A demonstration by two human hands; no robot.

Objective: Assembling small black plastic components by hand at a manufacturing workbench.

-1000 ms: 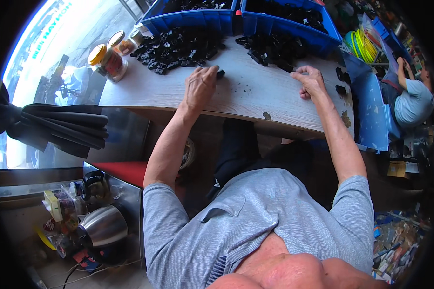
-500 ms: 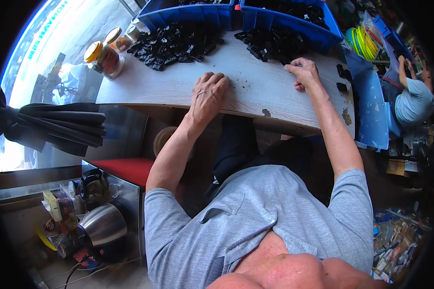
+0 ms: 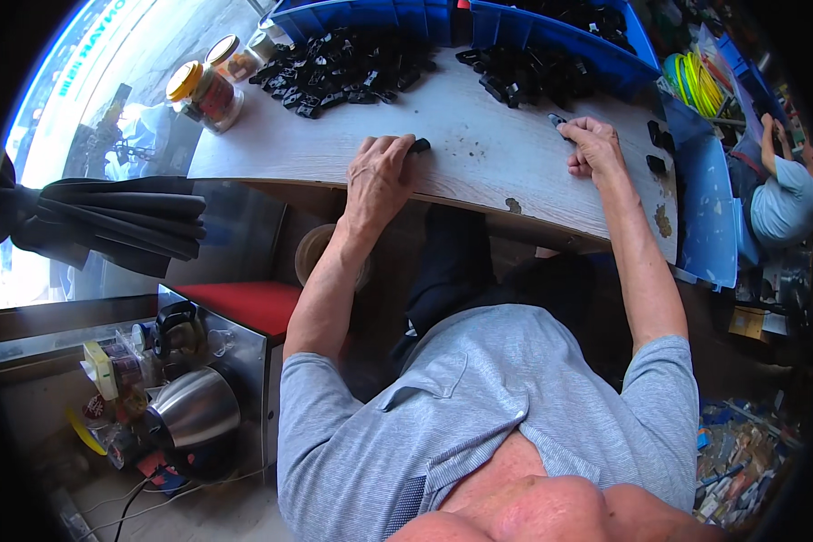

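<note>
My left hand [image 3: 378, 176] rests near the table's front edge, its fingers curled round a small black plastic part [image 3: 419, 145] that pokes out beside the index finger. Further right, my right hand [image 3: 594, 147] pinches another small part [image 3: 558, 122], dark with a shiny light face, held just over the table top [image 3: 479, 172]. Beyond my left hand lies a large heap of black plastic parts [image 3: 343, 68]. A smaller heap of the same parts [image 3: 528, 74] lies beyond my right hand.
Blue bins [image 3: 569, 41] with black parts stand along the back, and a light-blue bin [image 3: 703, 199] adjoins the right side. Lidded jars [image 3: 206, 95] stand at the left. A few loose black parts [image 3: 657, 164] lie near the right edge. Another person [image 3: 786, 199] sits farther right.
My right hand has drawn back from the smaller heap with a part in its fingertips. A black part now shows at my left fingers. The whole view has shifted slightly.
</note>
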